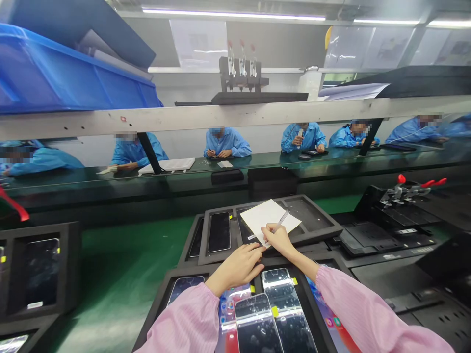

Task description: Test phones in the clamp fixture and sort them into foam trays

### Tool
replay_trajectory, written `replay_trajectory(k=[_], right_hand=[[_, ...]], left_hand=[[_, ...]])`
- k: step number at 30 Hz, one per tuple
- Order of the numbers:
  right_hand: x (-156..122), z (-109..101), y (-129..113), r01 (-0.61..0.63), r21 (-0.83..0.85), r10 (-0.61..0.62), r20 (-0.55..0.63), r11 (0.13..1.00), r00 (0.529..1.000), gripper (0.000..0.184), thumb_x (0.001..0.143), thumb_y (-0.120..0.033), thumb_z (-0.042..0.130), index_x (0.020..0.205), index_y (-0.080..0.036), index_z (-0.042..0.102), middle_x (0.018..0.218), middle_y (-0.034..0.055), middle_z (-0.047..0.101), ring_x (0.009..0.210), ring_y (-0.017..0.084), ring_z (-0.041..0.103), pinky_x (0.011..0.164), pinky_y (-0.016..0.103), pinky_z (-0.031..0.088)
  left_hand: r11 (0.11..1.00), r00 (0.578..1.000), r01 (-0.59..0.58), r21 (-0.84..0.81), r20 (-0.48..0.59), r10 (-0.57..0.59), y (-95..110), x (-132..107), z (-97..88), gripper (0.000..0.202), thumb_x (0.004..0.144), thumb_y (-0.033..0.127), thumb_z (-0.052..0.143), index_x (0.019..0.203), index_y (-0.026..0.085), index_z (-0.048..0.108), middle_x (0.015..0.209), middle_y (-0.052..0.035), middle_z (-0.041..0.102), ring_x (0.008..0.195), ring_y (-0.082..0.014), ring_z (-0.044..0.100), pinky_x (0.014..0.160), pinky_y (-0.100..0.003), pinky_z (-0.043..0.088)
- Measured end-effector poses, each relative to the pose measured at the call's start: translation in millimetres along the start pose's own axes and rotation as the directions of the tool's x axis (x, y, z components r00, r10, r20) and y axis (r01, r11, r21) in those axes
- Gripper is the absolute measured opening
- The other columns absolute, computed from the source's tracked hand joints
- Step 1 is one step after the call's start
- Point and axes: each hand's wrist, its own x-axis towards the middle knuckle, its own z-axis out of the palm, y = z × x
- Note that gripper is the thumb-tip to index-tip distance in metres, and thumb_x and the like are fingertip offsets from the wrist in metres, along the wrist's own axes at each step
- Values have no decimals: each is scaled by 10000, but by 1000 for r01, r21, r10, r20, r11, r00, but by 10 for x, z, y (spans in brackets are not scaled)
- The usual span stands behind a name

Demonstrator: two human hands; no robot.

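Observation:
My right hand (277, 237) is closed round a pen (284, 217), its tip down on a sheet of white paper (263, 214). Beside it, my left hand (239, 267) lies flat with fingers stretched out, the fingertips at the paper's near edge. Under the paper is a black foam tray (319, 236) with compartments, one holding a dark phone (219, 232) with a yellow tab. Closer to me, a second tray holds several phones, among them a loose dark phone (257, 326) overlapping a phone with glare on its screen (285, 299).
More phone trays (69, 269) stand at the left on the green bench (121, 279). A black fixture with red-tipped clamps (401, 196) is at the right. A white shelf beam (206, 116) crosses ahead, with a blue bin (73, 73) above it. Several co-workers in blue sit opposite.

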Motion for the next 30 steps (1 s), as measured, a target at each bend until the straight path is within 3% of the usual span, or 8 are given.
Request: replay_trajectory(k=[11, 30], right_hand=[[13, 34, 78, 89, -261, -93, 0, 961, 996, 263, 871, -373, 533, 812, -120, 580, 736, -20, 573, 617, 91, 546, 583, 237, 482], [16, 38, 103, 67, -343, -63, 25, 937, 998, 255, 870, -366, 535, 841, -118, 585, 769, -13, 580, 638, 97, 554, 578, 235, 486]], left_hand=[[1000, 1000, -1, 24, -5, 1, 31, -3, 12, 238, 898, 296, 392, 1062, 166, 506, 1268, -74, 526, 1217, -240, 429, 998, -411, 407], [1000, 1000, 4, 25, -9, -3, 44, 5, -10, 226, 896, 302, 395, 1038, 173, 515, 1257, -83, 534, 1214, -233, 435, 983, -409, 416]])
